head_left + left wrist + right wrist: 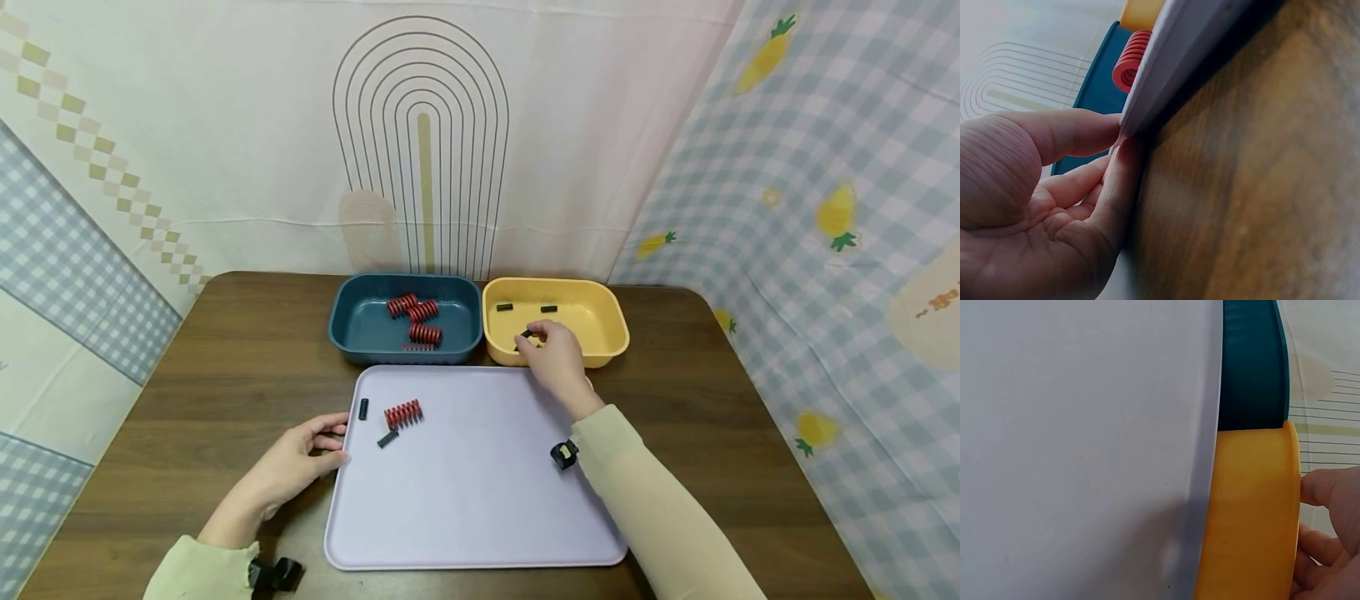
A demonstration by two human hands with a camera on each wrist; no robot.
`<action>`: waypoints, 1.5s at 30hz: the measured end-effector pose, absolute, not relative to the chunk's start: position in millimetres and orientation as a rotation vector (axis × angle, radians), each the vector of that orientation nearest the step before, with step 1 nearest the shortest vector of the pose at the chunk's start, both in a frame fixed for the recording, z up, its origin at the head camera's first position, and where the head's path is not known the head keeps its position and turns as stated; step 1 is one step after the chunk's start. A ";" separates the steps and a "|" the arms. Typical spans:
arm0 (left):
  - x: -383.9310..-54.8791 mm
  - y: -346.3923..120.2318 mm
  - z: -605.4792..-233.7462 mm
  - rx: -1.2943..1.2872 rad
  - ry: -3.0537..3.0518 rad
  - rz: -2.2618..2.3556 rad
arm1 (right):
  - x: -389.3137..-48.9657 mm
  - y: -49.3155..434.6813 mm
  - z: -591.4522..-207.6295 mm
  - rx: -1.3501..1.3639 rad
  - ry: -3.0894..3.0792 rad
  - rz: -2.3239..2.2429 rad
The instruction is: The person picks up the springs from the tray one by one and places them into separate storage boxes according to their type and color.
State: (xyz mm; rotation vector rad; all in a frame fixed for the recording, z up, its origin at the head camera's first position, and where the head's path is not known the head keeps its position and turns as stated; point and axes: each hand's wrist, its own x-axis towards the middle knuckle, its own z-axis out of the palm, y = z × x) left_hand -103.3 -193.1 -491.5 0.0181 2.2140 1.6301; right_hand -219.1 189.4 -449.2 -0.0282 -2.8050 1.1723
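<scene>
My left hand grips the left rim of a pale lavender tray; the left wrist view shows thumb and fingers at its edge. Over the near side of a yellow bin, my right hand pinches a small black spring. On the tray's upper left lie one red spring and two black springs, one upright in view, one slanted. In the right wrist view the yellow bin's wall hides the right fingertips and what they hold.
Left of the yellow bin and beside it stands a dark blue bin with several red springs. Two dark springs lie at the back of the yellow bin. A patterned cloth hangs behind the wooden table.
</scene>
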 end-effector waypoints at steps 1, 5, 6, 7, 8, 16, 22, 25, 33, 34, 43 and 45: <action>-103.3 -193.0 -491.6 0.018 2.214 1.631 | -219.1 189.3 -449.2 -0.031 -2.809 1.167; -103.2 -193.3 -493.3 0.037 2.223 1.634 | -220.1 189.0 -449.8 -0.036 -2.807 1.146; -103.3 -193.4 -493.5 0.039 2.225 1.634 | -220.3 189.1 -450.1 -0.037 -2.804 1.142; -103.4 -193.4 -493.7 0.040 2.226 1.634 | -220.7 189.3 -450.7 -0.040 -2.800 1.140; -103.4 -193.4 -493.9 0.043 2.229 1.634 | -220.9 189.4 -451.1 -0.041 -2.798 1.139; -102.6 -193.9 -494.9 0.047 2.222 1.641 | -219.8 190.5 -453.3 -0.020 -2.765 1.172; -103.1 -194.4 -495.1 0.047 2.224 1.645 | -217.4 188.9 -451.4 0.007 -2.744 1.211; -103.6 -194.5 -495.4 0.042 2.225 1.640 | -214.9 186.1 -447.7 0.026 -2.735 1.229; -104.7 -194.3 -495.0 0.035 2.221 1.633 | -202.9 165.0 -431.8 0.134 -2.706 1.275; -104.6 -194.4 -495.0 0.036 2.221 1.635 | -201.0 161.5 -430.4 0.151 -2.707 1.274; -104.4 -193.0 -495.0 0.051 2.219 1.650 | -186.3 132.1 -434.3 0.401 -2.747 1.332; -104.4 -193.0 -495.0 0.054 2.221 1.650 | -184.0 126.8 -436.5 0.493 -2.770 1.342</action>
